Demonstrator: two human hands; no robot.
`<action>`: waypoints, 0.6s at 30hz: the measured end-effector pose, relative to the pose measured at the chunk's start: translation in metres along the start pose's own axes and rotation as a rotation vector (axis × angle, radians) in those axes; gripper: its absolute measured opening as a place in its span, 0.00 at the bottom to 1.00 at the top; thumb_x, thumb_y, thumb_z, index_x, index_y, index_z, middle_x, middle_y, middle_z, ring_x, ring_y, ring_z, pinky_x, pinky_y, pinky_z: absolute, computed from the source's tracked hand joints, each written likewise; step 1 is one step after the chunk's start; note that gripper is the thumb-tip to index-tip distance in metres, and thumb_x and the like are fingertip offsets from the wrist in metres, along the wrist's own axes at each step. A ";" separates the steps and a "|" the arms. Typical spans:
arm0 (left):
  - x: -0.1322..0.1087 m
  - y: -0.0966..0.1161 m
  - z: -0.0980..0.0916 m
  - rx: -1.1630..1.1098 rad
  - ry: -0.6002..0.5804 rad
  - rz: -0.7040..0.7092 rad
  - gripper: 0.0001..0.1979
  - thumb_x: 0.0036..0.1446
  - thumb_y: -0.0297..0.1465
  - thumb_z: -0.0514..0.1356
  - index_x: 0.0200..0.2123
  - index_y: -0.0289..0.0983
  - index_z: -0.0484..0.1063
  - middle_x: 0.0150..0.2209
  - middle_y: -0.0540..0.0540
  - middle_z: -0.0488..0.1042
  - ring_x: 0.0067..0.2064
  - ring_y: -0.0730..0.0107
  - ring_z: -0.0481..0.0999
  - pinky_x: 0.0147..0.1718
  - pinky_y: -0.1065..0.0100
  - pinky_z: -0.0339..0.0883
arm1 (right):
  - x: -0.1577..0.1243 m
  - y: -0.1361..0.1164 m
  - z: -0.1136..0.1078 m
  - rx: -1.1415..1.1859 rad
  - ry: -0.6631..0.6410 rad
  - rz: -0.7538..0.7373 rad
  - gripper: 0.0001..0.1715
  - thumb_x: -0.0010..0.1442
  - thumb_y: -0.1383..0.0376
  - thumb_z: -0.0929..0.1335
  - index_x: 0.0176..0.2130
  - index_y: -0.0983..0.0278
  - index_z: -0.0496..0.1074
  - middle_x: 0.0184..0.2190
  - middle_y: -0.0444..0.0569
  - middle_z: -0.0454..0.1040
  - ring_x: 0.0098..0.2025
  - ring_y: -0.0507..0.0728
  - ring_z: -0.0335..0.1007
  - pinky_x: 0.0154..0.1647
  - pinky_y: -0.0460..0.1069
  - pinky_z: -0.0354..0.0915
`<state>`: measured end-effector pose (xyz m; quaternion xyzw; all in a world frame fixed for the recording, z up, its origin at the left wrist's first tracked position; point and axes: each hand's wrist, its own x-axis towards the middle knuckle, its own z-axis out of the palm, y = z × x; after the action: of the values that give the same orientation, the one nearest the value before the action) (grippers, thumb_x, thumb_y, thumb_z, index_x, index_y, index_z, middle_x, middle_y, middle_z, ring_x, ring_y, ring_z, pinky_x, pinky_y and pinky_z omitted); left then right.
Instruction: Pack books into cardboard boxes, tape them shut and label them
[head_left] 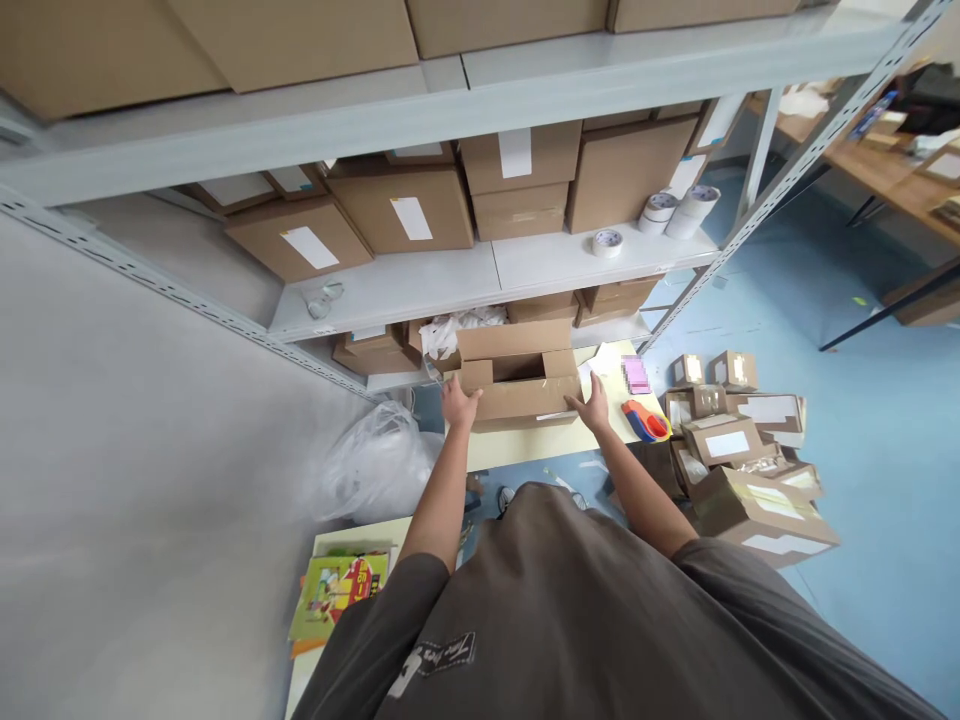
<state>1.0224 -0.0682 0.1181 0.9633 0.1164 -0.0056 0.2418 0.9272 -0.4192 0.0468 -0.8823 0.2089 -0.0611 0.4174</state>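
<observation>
A brown cardboard box [525, 402] rests on the pale yellow table [510, 452], its long back flap raised and a dark gap showing between the top flaps. At the box's left end, my left hand [460, 403] grips the side with the thumb over the front. My right hand [591, 405] holds the opposite end, thumb against the front face and fingers pointing forward. To the right of that hand lie a blue and orange tape dispenser [646, 421] and a pink pad [635, 375]. What is inside the box cannot be made out.
A grey metal shelf [420, 280] with boxes and white tape rolls [606, 243] stands in front. Stacked parcels [742, 430] lie on the right floor. Left are a clear plastic bag [379, 465], a wall [150, 480] and a green printed packet [337, 595]. A wooden desk [855, 150] stands far right.
</observation>
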 end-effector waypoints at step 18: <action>0.123 0.046 -0.050 0.012 -0.111 0.454 0.27 0.72 0.46 0.58 0.63 0.36 0.77 0.60 0.33 0.78 0.67 0.47 0.71 0.67 0.54 0.63 | 0.034 -0.045 -0.012 -0.329 -0.216 0.225 0.67 0.57 0.55 0.77 0.81 0.59 0.44 0.80 0.67 0.44 0.76 0.76 0.57 0.70 0.63 0.64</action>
<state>1.1506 -0.0564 0.1755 0.9644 -0.1170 -0.0049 0.2372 0.9687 -0.4160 0.0867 -0.9111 0.2670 0.1157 0.2919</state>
